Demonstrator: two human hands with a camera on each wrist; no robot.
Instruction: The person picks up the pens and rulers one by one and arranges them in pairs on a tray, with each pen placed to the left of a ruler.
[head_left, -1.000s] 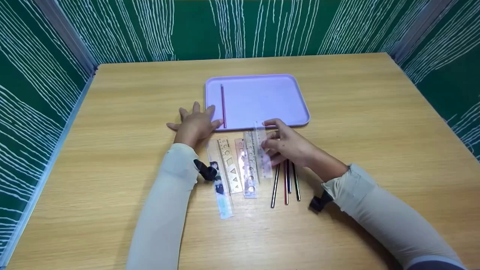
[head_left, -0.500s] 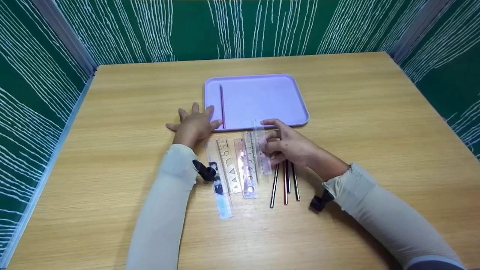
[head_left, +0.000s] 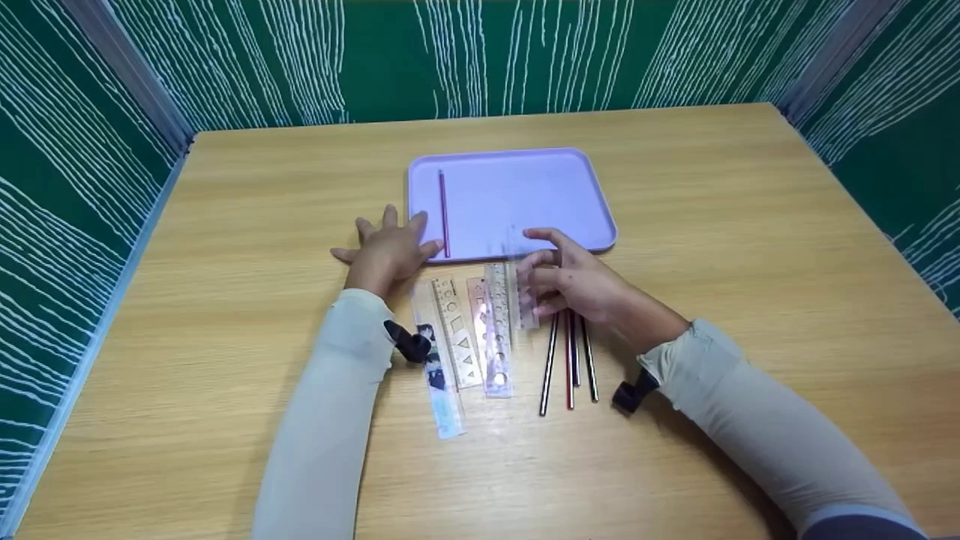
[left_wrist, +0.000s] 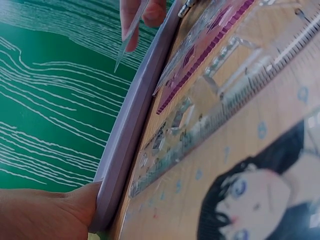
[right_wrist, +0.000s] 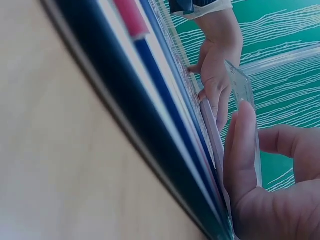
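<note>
My right hand pinches a clear ruler between thumb and fingers, raised off the table at the tray's front edge. My left hand lies with spread fingers at the front left corner of the purple tray, its thumb over the rim. Inside the tray, near that thumb, is a dark red pencil. In front of the tray lie a ruler with cartoon figures, a clear stencil ruler, a pinkish ruler and another clear ruler with cut-outs.
Several pencils lie side by side on the wooden table, under and in front of my right hand. Green walls with white streaks border the table's back and sides.
My right hand has lifted the clear ruler and moved it slightly forward, so its far end now overlaps the tray's front rim. The left hand stays in place.
</note>
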